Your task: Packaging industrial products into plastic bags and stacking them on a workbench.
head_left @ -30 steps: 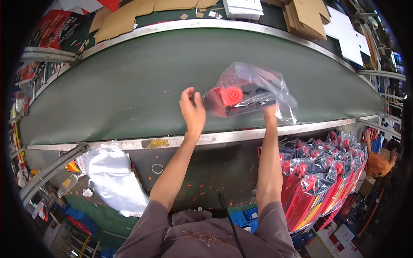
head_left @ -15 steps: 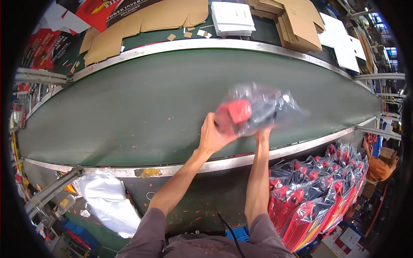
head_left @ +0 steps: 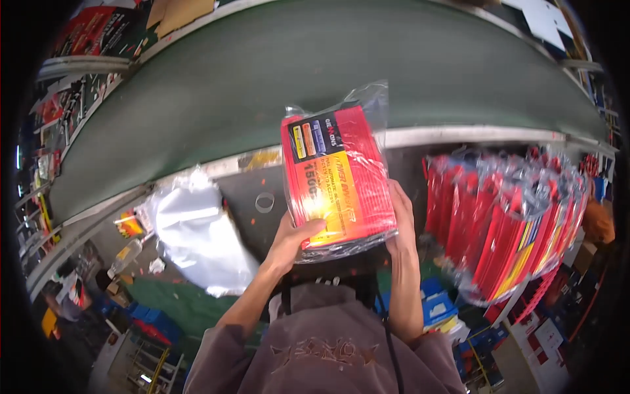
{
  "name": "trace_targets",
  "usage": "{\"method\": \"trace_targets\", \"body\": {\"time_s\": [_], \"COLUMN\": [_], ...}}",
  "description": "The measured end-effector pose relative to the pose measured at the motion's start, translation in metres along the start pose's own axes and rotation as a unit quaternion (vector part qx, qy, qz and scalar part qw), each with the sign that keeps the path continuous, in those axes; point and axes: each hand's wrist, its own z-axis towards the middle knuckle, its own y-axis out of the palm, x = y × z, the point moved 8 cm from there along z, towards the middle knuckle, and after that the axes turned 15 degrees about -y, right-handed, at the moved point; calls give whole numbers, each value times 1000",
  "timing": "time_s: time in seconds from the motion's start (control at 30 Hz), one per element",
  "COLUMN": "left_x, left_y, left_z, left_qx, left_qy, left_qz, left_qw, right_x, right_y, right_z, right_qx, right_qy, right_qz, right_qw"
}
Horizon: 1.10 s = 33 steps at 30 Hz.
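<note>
Held in front of my chest is a red power inverter [head_left: 361, 157] inside a clear plastic bag, its yellow and black label facing up. My left hand [head_left: 289, 241] grips the lower left corner, thumb lying over the label. On the opposite side, my right hand [head_left: 402, 220] is wrapped round the right edge, with its fingers partly hidden. Loose film of the bag sticks up past the inverter's far end. To the right, several bagged red inverters [head_left: 499, 223] stand packed side by side.
A green conveyor belt [head_left: 230, 85] with a pale metal rail [head_left: 433, 136] runs across beyond the inverter. Left of my hands lies a pile of clear plastic bags [head_left: 197, 230], beside a small bottle [head_left: 125, 256]. Blue bins [head_left: 154, 322] stand lower left.
Both hands have brought the bagged inverter back from over the belt toward my chest. It has turned so its labelled face shows. The view has tilted down toward my body.
</note>
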Motion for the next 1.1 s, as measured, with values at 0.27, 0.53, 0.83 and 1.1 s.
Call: {"method": "trace_targets", "body": {"time_s": [0.27,0.53,0.83,1.1], "left_x": [-154,-234,-263,-247], "left_y": [-21,-25,1,-36], "left_z": [-62,-83,-82,-56], "left_qx": [-37,6,-10,-65], "left_qy": [-185,-193,-167,-175], "left_qz": [-152,-84,-67,-190], "left_qw": [970,977,984,964], "right_x": [64,80,80,57], "right_y": [-62,-78,-39,-65], "right_z": [-128,-197,-238,-223], "right_qx": [0,16,119,91], "right_qy": [150,143,43,-90], "right_qz": [-128,50,-22,-88], "right_qw": [980,988,992,988]}}
